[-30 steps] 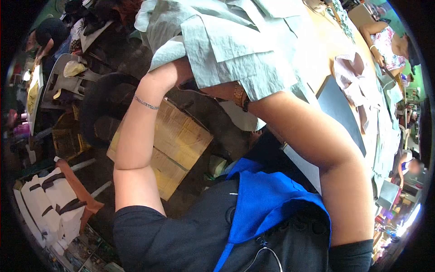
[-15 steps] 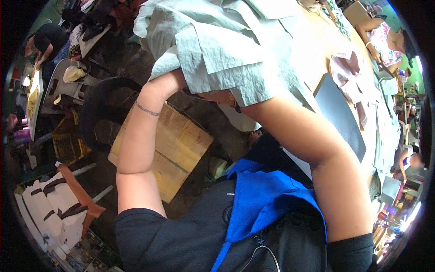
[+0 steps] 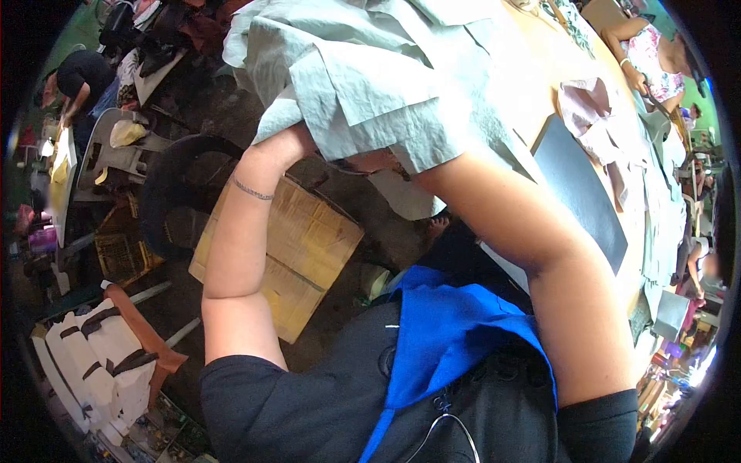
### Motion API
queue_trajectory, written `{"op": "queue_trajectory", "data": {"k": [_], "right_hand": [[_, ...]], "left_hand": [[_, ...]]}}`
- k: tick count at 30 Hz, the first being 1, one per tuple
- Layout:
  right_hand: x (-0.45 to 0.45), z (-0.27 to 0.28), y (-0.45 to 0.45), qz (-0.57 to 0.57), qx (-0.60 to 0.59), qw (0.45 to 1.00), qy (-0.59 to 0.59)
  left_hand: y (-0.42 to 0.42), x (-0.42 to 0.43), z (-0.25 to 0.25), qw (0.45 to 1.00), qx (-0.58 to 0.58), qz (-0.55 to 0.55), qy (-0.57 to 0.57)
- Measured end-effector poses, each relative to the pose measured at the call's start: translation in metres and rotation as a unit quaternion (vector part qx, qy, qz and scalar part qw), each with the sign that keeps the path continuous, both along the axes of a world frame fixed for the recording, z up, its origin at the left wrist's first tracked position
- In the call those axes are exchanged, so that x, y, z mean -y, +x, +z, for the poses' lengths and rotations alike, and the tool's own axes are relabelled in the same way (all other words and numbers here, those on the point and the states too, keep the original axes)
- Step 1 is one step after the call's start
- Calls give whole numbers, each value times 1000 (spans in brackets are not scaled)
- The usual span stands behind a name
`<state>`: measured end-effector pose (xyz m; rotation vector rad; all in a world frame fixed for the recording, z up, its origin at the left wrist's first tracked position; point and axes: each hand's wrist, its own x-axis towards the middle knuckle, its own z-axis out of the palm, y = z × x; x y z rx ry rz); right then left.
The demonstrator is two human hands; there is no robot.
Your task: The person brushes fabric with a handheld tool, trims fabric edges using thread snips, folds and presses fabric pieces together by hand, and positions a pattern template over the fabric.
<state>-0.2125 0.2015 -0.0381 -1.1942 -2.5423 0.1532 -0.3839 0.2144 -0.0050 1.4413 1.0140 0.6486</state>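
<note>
A large pale green cloth (image 3: 363, 77) with folded, overlapping layers hangs at the top centre, over both my hands. My left hand (image 3: 295, 142) reaches up under its lower left edge; the back of the hand near the wrist shows, the fingers are hidden. A thin bracelet (image 3: 253, 191) is on the left forearm. My right hand (image 3: 374, 160) is beneath the cloth's lower edge, only a strip of it showing, its fingers hidden as well. The cloth also touches my right forearm near the wrist. What either hand grips cannot be made out.
Flattened cardboard (image 3: 309, 247) lies on the floor below. A bright table (image 3: 532, 69) at right bears a dark flat panel (image 3: 579, 189) and a pinkish cloth (image 3: 590, 116). Behind it sits a person (image 3: 652, 58). At left are a plastic chair (image 3: 116, 154) and another person bending (image 3: 81, 77).
The cloth and my hands have shifted slightly left in the view. My right wrist, with its watch visible earlier, is now more covered by the cloth.
</note>
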Motion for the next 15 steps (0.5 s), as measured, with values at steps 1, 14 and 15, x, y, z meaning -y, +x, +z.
{"op": "queue_trajectory", "data": {"k": [1,14,15], "right_hand": [[-1,1,0,0,-3,1000,-1],[85,37,73,-7,-124,991,-50],[98,38,80,-11,-127,990,-58]], "left_hand": [[0,2,2,993,-82,-24,76],[-3,34,-32,957,-159,-48,238],[-1,32,-37,935,-193,-76,289]]}}
